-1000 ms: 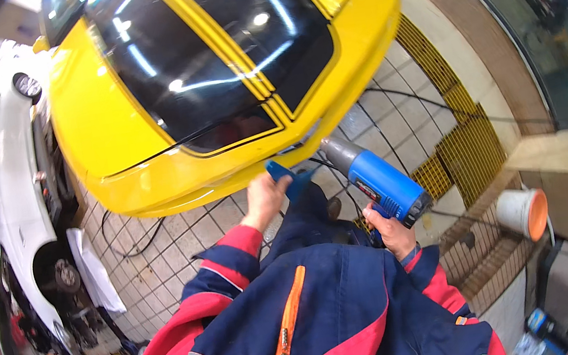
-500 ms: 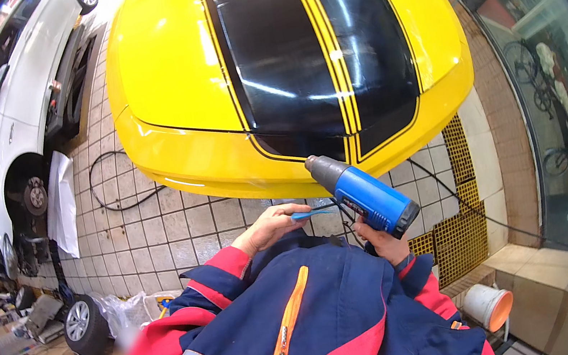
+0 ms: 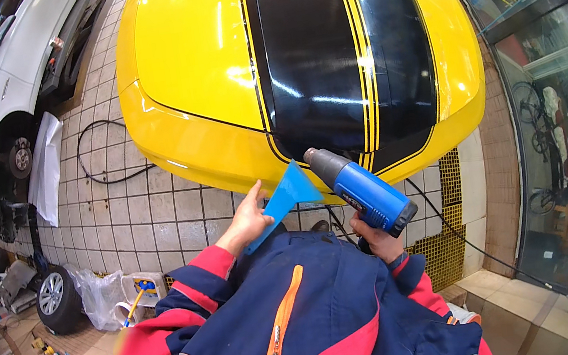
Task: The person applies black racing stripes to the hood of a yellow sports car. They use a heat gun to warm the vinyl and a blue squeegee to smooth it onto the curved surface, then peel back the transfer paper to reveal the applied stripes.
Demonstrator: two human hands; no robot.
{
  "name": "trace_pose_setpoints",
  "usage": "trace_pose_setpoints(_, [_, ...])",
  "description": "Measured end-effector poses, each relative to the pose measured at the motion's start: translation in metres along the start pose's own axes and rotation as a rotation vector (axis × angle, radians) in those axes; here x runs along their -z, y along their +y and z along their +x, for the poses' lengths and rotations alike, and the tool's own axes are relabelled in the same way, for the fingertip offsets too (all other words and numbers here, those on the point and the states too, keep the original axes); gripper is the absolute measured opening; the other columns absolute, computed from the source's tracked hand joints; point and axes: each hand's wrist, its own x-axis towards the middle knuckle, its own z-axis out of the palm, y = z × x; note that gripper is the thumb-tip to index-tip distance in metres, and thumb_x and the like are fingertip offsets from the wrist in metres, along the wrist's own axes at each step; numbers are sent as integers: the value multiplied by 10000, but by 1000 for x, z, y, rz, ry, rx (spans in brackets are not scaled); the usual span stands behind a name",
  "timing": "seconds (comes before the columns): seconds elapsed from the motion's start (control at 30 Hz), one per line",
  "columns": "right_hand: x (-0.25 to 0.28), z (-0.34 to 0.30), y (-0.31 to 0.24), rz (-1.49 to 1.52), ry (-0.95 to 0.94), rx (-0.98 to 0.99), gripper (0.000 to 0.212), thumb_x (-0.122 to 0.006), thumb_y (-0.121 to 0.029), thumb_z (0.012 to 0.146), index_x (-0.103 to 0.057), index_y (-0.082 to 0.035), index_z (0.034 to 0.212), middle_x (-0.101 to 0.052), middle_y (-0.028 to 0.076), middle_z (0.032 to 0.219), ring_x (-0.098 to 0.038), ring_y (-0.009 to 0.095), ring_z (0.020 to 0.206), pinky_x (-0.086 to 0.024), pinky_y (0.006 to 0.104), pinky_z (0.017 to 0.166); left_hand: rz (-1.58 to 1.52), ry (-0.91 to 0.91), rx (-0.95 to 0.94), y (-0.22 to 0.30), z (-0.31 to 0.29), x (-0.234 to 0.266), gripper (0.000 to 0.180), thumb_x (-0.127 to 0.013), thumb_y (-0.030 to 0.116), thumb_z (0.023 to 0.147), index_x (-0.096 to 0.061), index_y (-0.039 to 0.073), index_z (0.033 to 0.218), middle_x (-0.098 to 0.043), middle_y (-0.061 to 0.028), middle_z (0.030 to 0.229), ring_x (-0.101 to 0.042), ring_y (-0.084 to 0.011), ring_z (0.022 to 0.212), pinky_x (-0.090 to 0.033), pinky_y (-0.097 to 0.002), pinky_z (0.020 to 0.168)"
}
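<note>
In front of me is the end of a yellow car (image 3: 216, 132) with black stripes (image 3: 314, 57) running along its panel. My left hand (image 3: 250, 220) is closed on the handle of a blue squeegee (image 3: 293, 187), its fan-shaped blade pointing up and to the right. At least one finger stretches out past the handle. My right hand (image 3: 378, 240) grips a blue heat gun (image 3: 366, 191) by its handle, mostly hidden under the body. Its dark nozzle aims up and left at the car's edge, close to the squeegee's blade.
A white car (image 3: 23, 76) with an exposed wheel hub stands at the left. Below it lie a loose wheel (image 3: 58, 298) and a clear plastic bag (image 3: 97, 294). A black cable (image 3: 440, 206) crosses the tiled floor at right, near yellow grating (image 3: 446, 245) and a glass wall (image 3: 547, 140).
My left hand has turned the squeegee from edge-on to showing its broad blade, tilted upward. The heat gun stays nearly in place. The whole view has shifted, and the yellow car appears further right.
</note>
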Motion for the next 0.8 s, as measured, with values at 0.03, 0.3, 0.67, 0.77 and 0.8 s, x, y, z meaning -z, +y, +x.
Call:
trace_pose_setpoints(0.03, [3, 2, 2, -5, 7, -4, 237, -873, -97, 937, -749, -20, 1123, -785, 58, 1008, -763, 160, 900, -626, 319, 834, -145, -62, 66, -8, 9, 4, 974, -679, -195, 852, -274, -16, 1719, -637, -238, 1517, -662, -338, 1324, -559, -385, 1086])
trace_pose_setpoints(0.3, [24, 8, 14, -24, 38, -21, 240, -880, -112, 932, -749, -8, 1104, -781, 49, 1004, -751, 142, 896, -610, 307, 800, -348, -79, 265, -28, 31, -20, 362, -620, -44, 964, -581, -53, 1324, -726, -191, 1158, -794, -286, 956, -669, -431, 828])
trace_pose_setpoints(0.67, [41, 1, 9, 5, 74, 34, 214, -863, -66, 931, -735, -13, 1095, -759, 47, 973, -725, 141, 851, -590, 299, 750, 834, 173, -139, 10, 88, -42, 309, -678, 285, 1053, -609, 9, 1174, -752, -333, 1026, -727, -542, 1023, -570, -608, 932])
trace_pose_setpoints(0.77, [43, -1, 7, -23, 90, -39, 225, -863, -57, 927, -732, -12, 1104, -761, 49, 988, -730, 148, 876, -597, 309, 781, 931, 203, -109, 16, 97, -22, 307, -659, 301, 1063, -616, 26, 1194, -747, -339, 1011, -714, -564, 1006, -561, -632, 913])
trace_pose_setpoints(0.8, [43, -1, 7, -12, 98, -26, 221, -862, -54, 927, -733, -12, 1101, -761, 48, 986, -730, 148, 873, -597, 310, 784, 953, 214, -114, 18, 96, -15, 281, -660, 282, 1059, -631, 31, 1181, -752, -333, 1017, -724, -546, 1016, -570, -618, 906])
